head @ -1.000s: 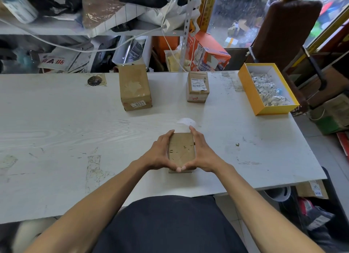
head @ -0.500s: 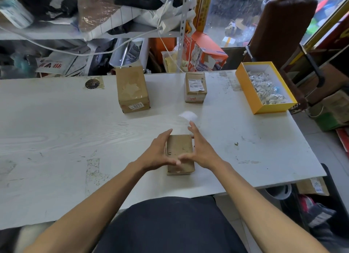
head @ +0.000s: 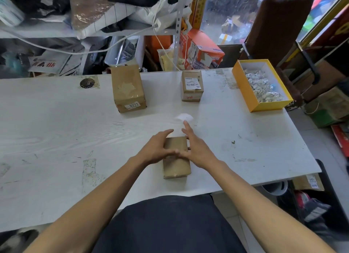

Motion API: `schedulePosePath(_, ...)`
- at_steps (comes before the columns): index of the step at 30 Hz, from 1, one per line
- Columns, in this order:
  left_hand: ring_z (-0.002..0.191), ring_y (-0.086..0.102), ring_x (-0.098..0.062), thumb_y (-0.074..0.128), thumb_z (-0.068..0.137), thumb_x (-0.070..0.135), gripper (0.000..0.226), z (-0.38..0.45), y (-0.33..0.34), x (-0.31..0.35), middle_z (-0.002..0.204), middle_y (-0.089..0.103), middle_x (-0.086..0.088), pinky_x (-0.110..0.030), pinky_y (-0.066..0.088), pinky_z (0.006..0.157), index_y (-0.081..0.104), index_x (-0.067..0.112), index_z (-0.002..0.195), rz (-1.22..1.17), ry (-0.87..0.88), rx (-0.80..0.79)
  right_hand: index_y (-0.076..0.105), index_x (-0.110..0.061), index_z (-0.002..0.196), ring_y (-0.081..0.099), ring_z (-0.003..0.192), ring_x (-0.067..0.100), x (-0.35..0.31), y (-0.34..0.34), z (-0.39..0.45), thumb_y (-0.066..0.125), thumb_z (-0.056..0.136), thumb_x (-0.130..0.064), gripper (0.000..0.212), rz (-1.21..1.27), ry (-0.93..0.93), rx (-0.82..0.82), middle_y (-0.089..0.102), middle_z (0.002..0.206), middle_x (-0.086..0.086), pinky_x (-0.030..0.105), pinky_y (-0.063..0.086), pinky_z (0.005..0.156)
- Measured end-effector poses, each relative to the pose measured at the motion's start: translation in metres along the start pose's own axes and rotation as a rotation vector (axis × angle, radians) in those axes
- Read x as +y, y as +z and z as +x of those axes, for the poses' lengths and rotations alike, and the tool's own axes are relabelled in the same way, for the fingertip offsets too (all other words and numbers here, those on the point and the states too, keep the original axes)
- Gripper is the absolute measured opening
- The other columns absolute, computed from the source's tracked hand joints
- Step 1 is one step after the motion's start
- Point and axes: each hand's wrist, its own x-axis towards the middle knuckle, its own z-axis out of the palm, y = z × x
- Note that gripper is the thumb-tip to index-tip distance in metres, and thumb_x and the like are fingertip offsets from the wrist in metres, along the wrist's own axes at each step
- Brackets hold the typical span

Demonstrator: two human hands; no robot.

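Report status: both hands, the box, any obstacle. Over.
Left hand and right hand open over small cardboard box, thumbs meeting. Box flat by near table edge. White paper scrap just beyond right fingers.

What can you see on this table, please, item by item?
plain brown cardboard box: one, brown, near edge, centre
tall brown cardboard box labelled 0275: one, brown, far left
small brown cardboard box with white label: one, brown, far middle
open yellow cardboard box of silvery pieces: one, yellow, far right
white paper scrap: one, white, beyond the plain box
white wood-grain table: one, white, bearing all these
left hand: one, over the plain box's left side
right hand: one, over its right side
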Motion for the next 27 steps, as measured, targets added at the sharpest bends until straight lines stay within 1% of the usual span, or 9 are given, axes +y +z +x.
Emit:
schedulePosePath(3,0.149,0.017,-0.023,0.081,0.054,0.069,0.129,-0.015,0.006,-0.012,0.164,0.015,-0.002,-0.045,0.021,0.122,0.015,0.029,0.158,0.099,-0.016,-0.213,-0.016,-0.041,0.151,0.013,0.149,0.012,0.004,0.005,-0.013,0.087,0.064,-0.049,0.135,0.032,-0.034,-0.127,0.001,0.164,-0.011,0.033,0.025,0.118)
schedulePosePath(7,0.146,0.024,-0.018,0.089,0.057,0.059,0.130,-0.025,0.015,-0.020,0.160,0.021,0.003,-0.040,0.025,0.120,0.012,0.032,0.158,-0.022,-0.004,-0.200,-0.021,-0.044,0.149,-0.001,0.149,0.007,0.009,0.011,-0.021,0.090,0.059,-0.047,0.142,0.083,0.011,-0.241,-0.013,0.161,-0.019,0.031,0.015,0.119)
schedulePosePath(9,0.146,0.022,-0.016,0.086,0.054,0.066,0.133,-0.031,0.016,-0.024,0.162,0.017,0.003,-0.039,0.024,0.120,0.010,0.032,0.158,-0.011,0.019,-0.163,-0.020,-0.043,0.149,-0.004,0.147,0.005,0.012,0.014,-0.026,0.092,0.055,-0.047,0.146,0.036,-0.005,-0.277,-0.017,0.159,-0.022,0.032,0.012,0.119)
schedulePosePath(11,0.146,0.017,-0.013,0.084,0.048,0.072,0.138,-0.040,0.018,-0.030,0.162,0.010,0.008,-0.038,0.023,0.119,0.008,0.035,0.157,0.020,0.052,-0.189,-0.013,-0.042,0.151,0.007,0.146,0.007,0.014,0.021,-0.030,0.091,0.055,-0.046,0.142,0.055,-0.012,-0.239,-0.004,0.160,-0.018,0.031,0.018,0.118)
schedulePosePath(14,0.129,0.040,-0.012,0.086,0.051,0.067,0.115,-0.042,0.017,-0.025,0.142,0.037,0.008,-0.033,0.039,0.107,0.033,0.033,0.148,0.027,0.056,-0.133,0.008,-0.045,0.151,0.046,0.129,0.013,0.010,0.024,-0.029,0.087,0.067,-0.036,0.116,0.186,0.031,-0.075,0.040,0.142,-0.009,0.033,0.046,0.104)
schedulePosePath(17,0.105,0.056,-0.014,0.074,0.054,0.070,0.077,-0.026,0.011,-0.013,0.111,0.056,0.008,-0.038,0.049,0.090,0.058,0.033,0.119,-0.022,-0.011,0.011,0.027,-0.042,0.149,0.054,0.119,0.009,0.007,0.019,-0.018,0.077,0.081,-0.029,0.084,0.195,0.041,0.017,0.055,0.126,-0.012,0.029,0.047,0.099)
schedulePosePath(19,0.098,0.057,-0.014,0.071,0.059,0.066,0.060,-0.015,0.009,-0.009,0.102,0.059,0.006,-0.041,0.050,0.087,0.063,0.030,0.107,-0.050,-0.025,0.059,0.037,-0.038,0.145,0.057,0.118,0.011,0.006,0.016,-0.010,0.069,0.089,-0.029,0.065,0.168,0.039,0.063,0.061,0.128,-0.006,0.026,0.045,0.099)
schedulePosePath(23,0.101,0.061,-0.021,0.063,0.089,0.043,0.028,0.002,0.011,0.002,0.106,0.067,-0.002,-0.038,0.049,0.085,0.070,0.023,0.108,0.005,-0.073,0.247,0.048,-0.021,0.137,0.061,0.115,0.022,0.003,0.009,0.010,0.061,0.095,-0.028,0.044,0.056,0.056,0.126,0.062,0.130,0.006,0.033,0.047,0.096)
schedulePosePath(27,0.103,0.064,-0.024,0.058,0.095,0.037,0.032,0.014,-0.001,0.010,0.111,0.070,-0.006,-0.038,0.051,0.087,0.065,0.017,0.120,0.088,-0.140,0.249,0.049,-0.019,0.137,0.055,0.116,0.025,-0.001,-0.007,0.029,0.058,0.096,-0.032,0.044,-0.127,0.026,0.101,0.051,0.135,0.009,0.036,0.044,0.098)
